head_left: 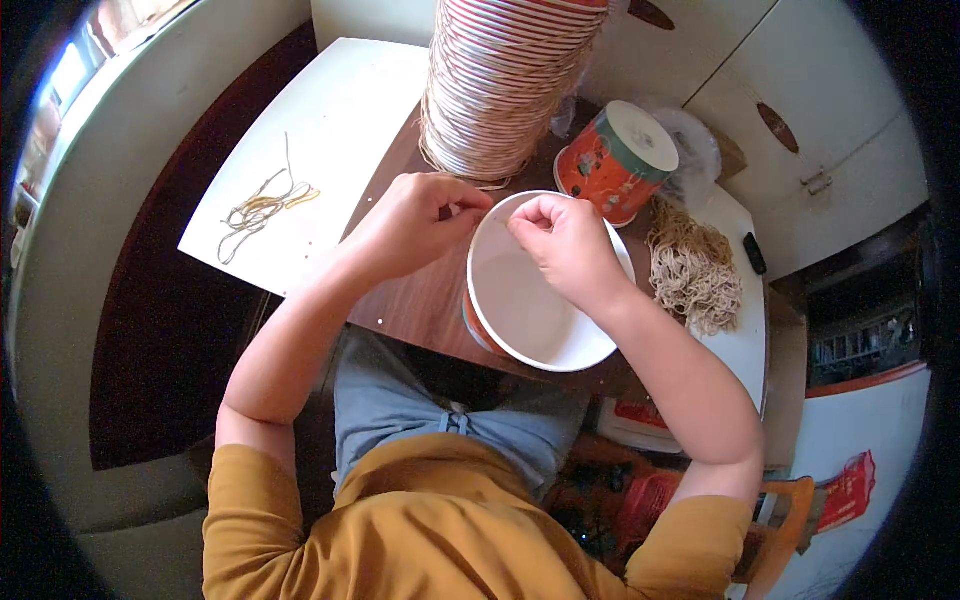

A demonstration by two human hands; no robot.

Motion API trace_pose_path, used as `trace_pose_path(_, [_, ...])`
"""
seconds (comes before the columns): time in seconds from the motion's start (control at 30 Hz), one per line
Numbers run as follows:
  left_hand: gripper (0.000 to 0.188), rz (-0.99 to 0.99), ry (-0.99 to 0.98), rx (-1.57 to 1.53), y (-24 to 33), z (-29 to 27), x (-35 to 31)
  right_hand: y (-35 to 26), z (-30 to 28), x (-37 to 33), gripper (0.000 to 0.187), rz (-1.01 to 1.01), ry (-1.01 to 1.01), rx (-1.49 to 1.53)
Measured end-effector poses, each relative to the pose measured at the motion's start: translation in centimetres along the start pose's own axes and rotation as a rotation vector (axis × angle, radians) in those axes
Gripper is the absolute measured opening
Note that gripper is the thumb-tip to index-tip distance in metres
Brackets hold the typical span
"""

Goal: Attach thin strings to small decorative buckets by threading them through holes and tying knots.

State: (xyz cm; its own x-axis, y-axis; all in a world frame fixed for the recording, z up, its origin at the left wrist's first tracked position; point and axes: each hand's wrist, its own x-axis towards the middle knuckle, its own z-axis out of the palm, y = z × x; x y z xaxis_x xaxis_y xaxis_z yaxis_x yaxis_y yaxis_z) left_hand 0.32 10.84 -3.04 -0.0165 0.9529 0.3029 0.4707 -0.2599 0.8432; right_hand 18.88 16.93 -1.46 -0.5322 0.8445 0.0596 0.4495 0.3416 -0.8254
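A large white-lined paper bucket stands open-side up before me at the table's near edge, a strip of orange outer wall showing. At its far left rim my left hand is closed, fingertips pinched together. My right hand reaches over the bucket's opening, thumb and forefinger pinched just inside the far rim. Whatever is between the fingertips of either hand is too small to make out. Behind the bucket rises a tall stack of nested paper buckets, with thin cords hanging along its rims.
An orange and green bucket stands upside down beyond my right hand. A heap of beige cords lies at the table's right. Several loose cords rest on the white board at left. Cabinets border the far right.
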Motion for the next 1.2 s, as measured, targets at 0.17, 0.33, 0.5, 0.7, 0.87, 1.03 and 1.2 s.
trace_pose_path(0.17, [0.020, 0.012, 0.003, -0.004, 0.3, 0.1, 0.0, 0.1, 0.4, 0.3, 0.011, -0.044, 0.023, -0.002])
trace_pose_path(0.33, [0.021, -0.016, -0.026, 0.030, 0.6, 0.0, 0.0, -0.2, 0.8, 0.3, 0.011, 0.022, 0.003, 0.001])
trace_pose_path(0.5, [0.021, -0.020, -0.026, 0.035, 0.5, 0.2, -0.2, 0.5, 0.8, 0.5, 0.012, -0.009, 0.022, -0.012])
trace_pose_path(0.7, [0.022, -0.045, -0.043, 0.002, 0.3, 0.5, -0.2, 1.0, 1.4, 0.9, 0.012, -0.029, 0.035, 0.026])
trace_pose_path(0.87, [0.022, -0.104, -0.069, -0.078, 0.6, 0.8, -0.4, 0.5, 0.8, 0.4, 0.012, -0.012, -0.023, 0.027])
trace_pose_path(1.03, [0.020, -0.190, -0.214, -0.075, 2.4, 0.7, -0.6, -0.9, -0.7, -0.9, 0.014, 0.171, -0.160, 0.041])
trace_pose_path(1.2, [0.012, 0.050, -0.093, 0.159, 3.5, 2.7, -2.1, -0.4, -1.9, -2.8, 0.015, 0.262, -0.255, 0.227])
